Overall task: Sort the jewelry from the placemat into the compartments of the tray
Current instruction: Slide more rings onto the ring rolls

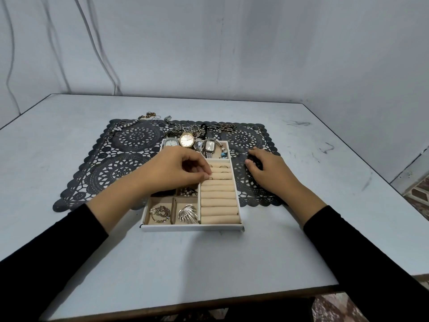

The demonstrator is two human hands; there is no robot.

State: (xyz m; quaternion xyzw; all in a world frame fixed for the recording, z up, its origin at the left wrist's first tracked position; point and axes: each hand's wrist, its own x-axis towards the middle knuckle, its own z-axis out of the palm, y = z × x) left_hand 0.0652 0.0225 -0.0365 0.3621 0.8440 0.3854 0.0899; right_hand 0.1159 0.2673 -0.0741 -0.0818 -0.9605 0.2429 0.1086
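Now the left hand (183, 168) pinches a ring (210, 178), with the soft rolls (219, 196) of the tray (192, 227) right under its fingertips (206, 175). Push it gently down into the gap. The right hand (267, 168) rests loose on the placemat (116, 159).

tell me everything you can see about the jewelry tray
White shallow rectangular tray with beige velvety lining, lying flat, its far part on the black lace placemat, its near part on the table. Right column: padded ring rolls, a few rings in the far rows. Far compartment: watches. Small left compartments: brooches. The left hand reaches over it, fingertips on the rolls.
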